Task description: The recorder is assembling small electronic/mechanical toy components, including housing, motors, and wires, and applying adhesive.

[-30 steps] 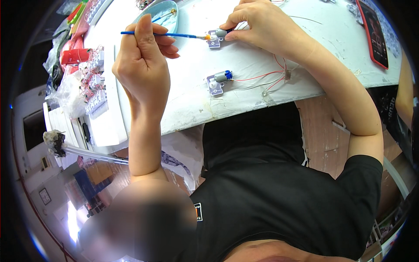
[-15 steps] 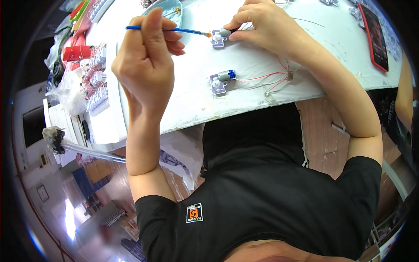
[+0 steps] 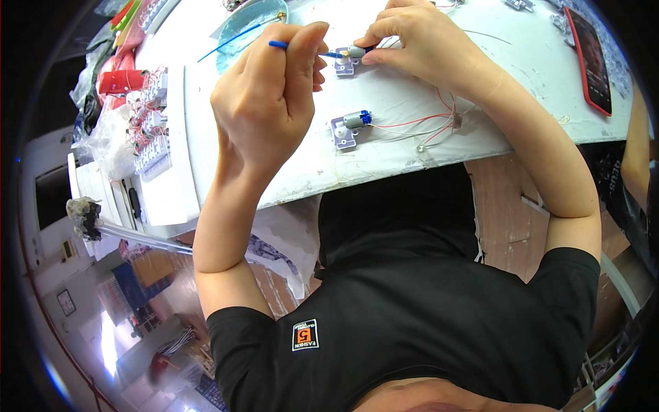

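Observation:
Pinched in my left hand (image 3: 266, 96) is a thin paintbrush with a blue handle (image 3: 277, 44). Its tip touches the white gear of a small motor unit (image 3: 344, 69) with a pale purple base. My right hand (image 3: 429, 41) grips the motor end of that unit between thumb and fingers, against the table. Nearer to me lies a second motor unit (image 3: 343, 132) of the same kind, its red and white wires trailing right. Beyond my left hand sits a light blue dish (image 3: 264, 12), partly hidden, with another blue stick (image 3: 226, 46) leaning across it.
A red-cased phone (image 3: 589, 62) lies at the right of the white table (image 3: 288, 168). Several wired purple units (image 3: 154, 154) and plastic bags (image 3: 110, 147) crowd the left side. Another person's arm (image 3: 637, 147) shows at the right edge.
My left hand has moved right, bringing the brush tip from the unit's left edge onto its gear. The dish and the stick across it are more exposed. My right hand stays in place.

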`<state>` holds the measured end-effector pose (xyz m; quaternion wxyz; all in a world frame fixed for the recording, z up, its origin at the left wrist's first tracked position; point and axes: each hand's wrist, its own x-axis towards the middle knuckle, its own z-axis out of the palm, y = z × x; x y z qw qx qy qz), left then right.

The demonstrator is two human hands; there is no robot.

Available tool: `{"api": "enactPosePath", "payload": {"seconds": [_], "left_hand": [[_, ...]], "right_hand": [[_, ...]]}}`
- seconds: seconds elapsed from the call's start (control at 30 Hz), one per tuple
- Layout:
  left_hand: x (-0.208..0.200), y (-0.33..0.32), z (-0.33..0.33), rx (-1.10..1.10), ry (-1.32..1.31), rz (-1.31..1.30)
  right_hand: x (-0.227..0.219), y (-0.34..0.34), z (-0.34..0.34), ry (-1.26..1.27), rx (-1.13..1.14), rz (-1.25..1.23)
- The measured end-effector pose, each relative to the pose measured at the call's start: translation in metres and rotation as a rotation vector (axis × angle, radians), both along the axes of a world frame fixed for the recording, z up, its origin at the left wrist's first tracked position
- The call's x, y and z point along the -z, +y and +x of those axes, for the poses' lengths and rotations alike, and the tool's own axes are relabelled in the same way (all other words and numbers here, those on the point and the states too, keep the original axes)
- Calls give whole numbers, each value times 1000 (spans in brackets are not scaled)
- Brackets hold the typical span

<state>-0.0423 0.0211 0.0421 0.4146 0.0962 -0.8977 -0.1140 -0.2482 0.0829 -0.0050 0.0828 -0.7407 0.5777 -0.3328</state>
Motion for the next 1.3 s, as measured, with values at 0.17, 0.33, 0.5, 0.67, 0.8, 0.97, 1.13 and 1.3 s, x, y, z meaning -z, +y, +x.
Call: {"api": "enactPosePath", "payload": {"seconds": [0.17, 0.33, 0.5, 0.67, 0.8, 0.97, 1.13, 1.3], "left_hand": [[2, 1, 9, 21, -34, -21], [1, -2, 17, 36, -33, -44], [-1, -9, 21, -18, -51, -59], [-2, -6, 18, 26, 12, 5], [1, -10, 18, 3, -24, -18], [-1, -15, 25, 23, 35, 0], [-2, -15, 21, -81, -7, 93], [-34, -49, 69, -329, 356, 299]], "right_hand": [[0, -1, 0, -23, -19, 8], [-2, 0, 1, -34, -9, 20], [-6, 2, 2, -39, 0, 23], [-5, 2, 1, -41, -9, 13], [-1, 1, -1, -27, -14, 12], [-2, 1, 0, -45, -21, 6], [-2, 2, -5, -23, 14, 72], [12, -2, 2, -24, 32, -38]]}}
